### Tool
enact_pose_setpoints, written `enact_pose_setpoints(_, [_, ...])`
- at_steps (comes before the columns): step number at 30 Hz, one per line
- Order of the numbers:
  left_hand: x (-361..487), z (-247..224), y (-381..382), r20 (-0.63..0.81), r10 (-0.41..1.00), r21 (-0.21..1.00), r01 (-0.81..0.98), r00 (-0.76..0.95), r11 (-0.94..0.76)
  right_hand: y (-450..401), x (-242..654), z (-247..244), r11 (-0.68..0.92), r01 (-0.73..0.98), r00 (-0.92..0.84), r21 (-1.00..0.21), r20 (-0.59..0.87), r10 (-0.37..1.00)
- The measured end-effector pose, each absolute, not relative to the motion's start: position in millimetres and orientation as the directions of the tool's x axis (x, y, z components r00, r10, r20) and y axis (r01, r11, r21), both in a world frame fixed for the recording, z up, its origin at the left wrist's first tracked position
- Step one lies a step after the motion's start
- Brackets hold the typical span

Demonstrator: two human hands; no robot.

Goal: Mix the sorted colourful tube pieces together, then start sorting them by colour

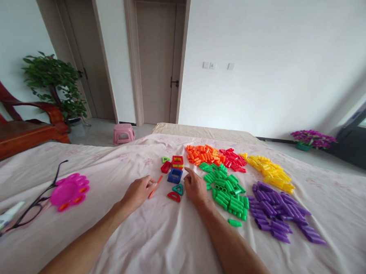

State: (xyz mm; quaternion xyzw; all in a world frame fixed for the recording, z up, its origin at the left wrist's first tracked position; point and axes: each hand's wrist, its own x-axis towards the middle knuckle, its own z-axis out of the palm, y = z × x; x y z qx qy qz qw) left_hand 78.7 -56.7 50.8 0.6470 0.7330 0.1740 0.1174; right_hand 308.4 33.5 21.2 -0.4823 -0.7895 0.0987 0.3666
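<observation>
Slantwise, the thin orange piece point(159, 180) points forward-right.

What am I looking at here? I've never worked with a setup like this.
There's no machine: these are a person's bare hands, seen by one head-worn camera looking forward and down. The left hand has a thin orange strip at its fingertips; whether it's gripped is unclear. The right hand is beside a blue square frame; I see nothing held in it. On the cloth, green pieces and purple pieces lie to the right, a pink flower-shaped item to the left.
</observation>
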Motion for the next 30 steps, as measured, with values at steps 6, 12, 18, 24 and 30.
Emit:
enact_pose_setpoints(6, [62.3,48.5,-56.0,0.089,0.962,0.357,0.91,-0.258,0.211,38.7,310.2,16.8,0.507,0.717,-0.248,-0.479,0.503,0.828])
enact_pose_setpoints(12, [58.8,42.6,-59.0,0.124,0.96,0.311,0.928,-0.252,0.204,35.8,310.7,22.1,0.514,0.742,-0.292,-0.43,0.483,0.825])
enact_pose_setpoints(18, [61.8,37.5,-60.0,0.169,0.961,0.287,0.944,-0.219,0.165,31.5,308.2,24.4,0.535,0.762,-0.381,-0.365,0.416,0.826])
enact_pose_setpoints(24, [59.1,34.4,-59.1,0.185,0.961,0.289,0.946,-0.206,0.147,31.3,305.7,24.7,0.577,0.734,-0.445,-0.357,0.389,0.807])
enact_pose_setpoints(30, [59.8,32.6,-58.2,0.195,0.96,0.288,0.948,-0.199,0.137,37.3,305.5,17.4,0.542,0.736,-0.365,-0.405,0.437,0.822])
